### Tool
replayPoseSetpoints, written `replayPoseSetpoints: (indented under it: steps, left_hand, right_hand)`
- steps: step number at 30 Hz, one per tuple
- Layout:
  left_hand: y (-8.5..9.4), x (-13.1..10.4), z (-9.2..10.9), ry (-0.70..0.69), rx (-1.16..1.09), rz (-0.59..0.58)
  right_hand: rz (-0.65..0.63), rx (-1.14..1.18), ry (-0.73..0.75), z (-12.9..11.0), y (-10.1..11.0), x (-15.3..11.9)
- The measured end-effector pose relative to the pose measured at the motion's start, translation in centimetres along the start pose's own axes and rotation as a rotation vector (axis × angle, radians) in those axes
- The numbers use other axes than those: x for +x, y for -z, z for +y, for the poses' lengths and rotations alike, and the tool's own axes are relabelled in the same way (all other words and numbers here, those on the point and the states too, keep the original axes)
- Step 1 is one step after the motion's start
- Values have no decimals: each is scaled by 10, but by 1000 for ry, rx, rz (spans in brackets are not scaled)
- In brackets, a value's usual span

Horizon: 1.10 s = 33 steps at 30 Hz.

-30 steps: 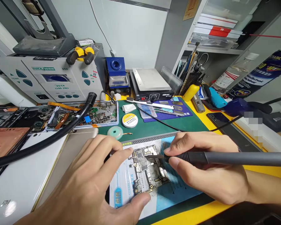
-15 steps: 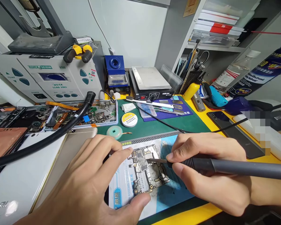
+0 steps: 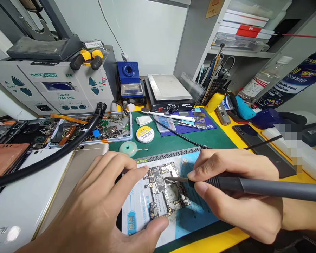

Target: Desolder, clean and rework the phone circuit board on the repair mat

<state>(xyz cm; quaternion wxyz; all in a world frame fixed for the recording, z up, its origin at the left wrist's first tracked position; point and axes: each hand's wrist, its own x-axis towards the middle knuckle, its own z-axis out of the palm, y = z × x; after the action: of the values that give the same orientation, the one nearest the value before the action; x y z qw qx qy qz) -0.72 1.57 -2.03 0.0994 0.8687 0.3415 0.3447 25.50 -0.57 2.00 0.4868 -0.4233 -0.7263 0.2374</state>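
A phone circuit board (image 3: 171,202) lies on a blue and white printed mat (image 3: 194,221). My left hand (image 3: 107,200) steadies it, forefinger at the upper left edge and thumb at the lower edge. In my right hand (image 3: 234,189) is a soldering iron (image 3: 260,188), pinched near its ribbed grip between thumb and fingers. The iron's pointed metal tip is over the board, beside the large dotted chip area (image 3: 159,181). Whether the tip touches the surface I cannot tell.
A black hose (image 3: 76,144) arcs across the left over phones and a parts tray (image 3: 121,135). Behind stand a hot-air station (image 3: 60,84), a blue iron stand (image 3: 128,77) and a heating plate (image 3: 168,88). The iron's cable (image 3: 184,137) crosses the green mat. Bottles (image 3: 263,80) stand right.
The iron's tip has shifted very slightly left on the board. Both hands keep the same hold, and the board stays in place.
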Motion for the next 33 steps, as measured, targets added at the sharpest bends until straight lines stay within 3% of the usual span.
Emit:
replayPoseSetpoints:
  steps: [15, 33]
  left_hand:
    - [1, 1, 1, -8, 5, 9]
    - [1, 3, 2, -18, 9, 7]
  right_hand:
    - [-85, -44, 13, -2, 4, 0]
    - [-93, -52, 25, -1, 5, -2]
